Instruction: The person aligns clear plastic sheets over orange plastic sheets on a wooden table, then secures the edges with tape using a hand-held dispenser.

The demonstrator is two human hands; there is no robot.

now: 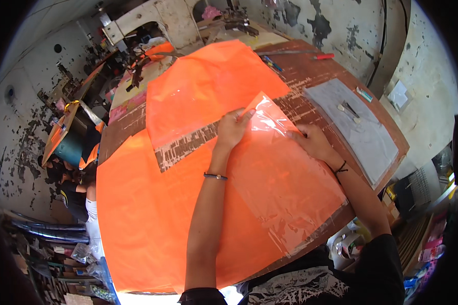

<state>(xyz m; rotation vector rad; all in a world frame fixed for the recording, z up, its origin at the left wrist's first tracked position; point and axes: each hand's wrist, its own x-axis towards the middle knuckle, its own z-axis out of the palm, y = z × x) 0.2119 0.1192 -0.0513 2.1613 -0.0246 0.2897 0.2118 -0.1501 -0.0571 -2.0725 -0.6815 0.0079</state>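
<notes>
A clear plastic sheet (290, 183) lies slantwise over a large orange fabric piece (147, 213) on the brown table (122, 119). Its far end is lifted and shines with reflections. My left hand (232, 129) is closed on the sheet's left edge near the top, thumb toward the sheet. On the opposite edge my right hand (313, 141) grips the same sheet, its thumb on top and the fingers partly hidden. Beyond my hands is a second orange fabric piece (208, 86), a bare strip of scratched tabletop between the two.
Grey translucent sheets (353, 132) lie at the right with small tools on them. Pens (273, 63) and a red-handled tool (324, 56) are toward the back. A sewing machine (152, 23) stands at the far side. Another person (76, 190) sits at the left.
</notes>
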